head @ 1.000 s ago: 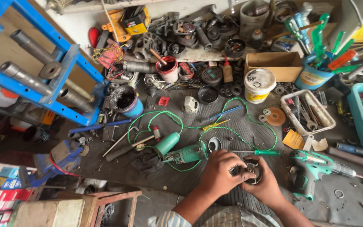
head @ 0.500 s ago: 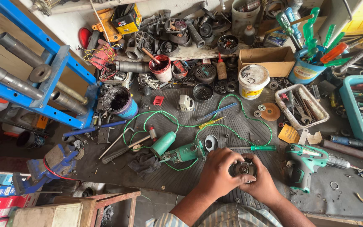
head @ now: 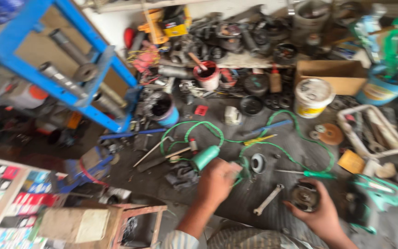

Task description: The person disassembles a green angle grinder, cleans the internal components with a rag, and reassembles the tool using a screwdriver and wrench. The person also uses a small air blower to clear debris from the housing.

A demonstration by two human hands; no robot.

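The left hand [head: 217, 182] is laid over the green electric power tool [head: 208, 157] lying near the middle of the dark bench [head: 291, 138], the fingers curled round its body in what looks like a grasp, though blur hides how firmly. The right hand [head: 318, 214] is closed round a dark round metal part [head: 305, 196], held just above the bench at the near right. Between the two hands a silver open-ended spanner [head: 268, 199] lies flat, and a green-handled screwdriver [head: 312, 174] lies just beyond the round part.

The step in hand is judged to be the taking up of the tool while the round part is kept steady; the next move would call for a firm lift clear of the green cable [head: 295, 154], which is looped across the bench around the tool.

Farther off, a red tub [head: 207, 76] is seen with a stick standing in dark paste. A white plastic bucket [head: 313, 97] stands far right, its contents unclear. A white wire tray [head: 374, 131] at the right holds metal tools. A blue can [head: 164, 109] holds something dark, and an open cardboard box [head: 330, 76] stands behind the bucket.
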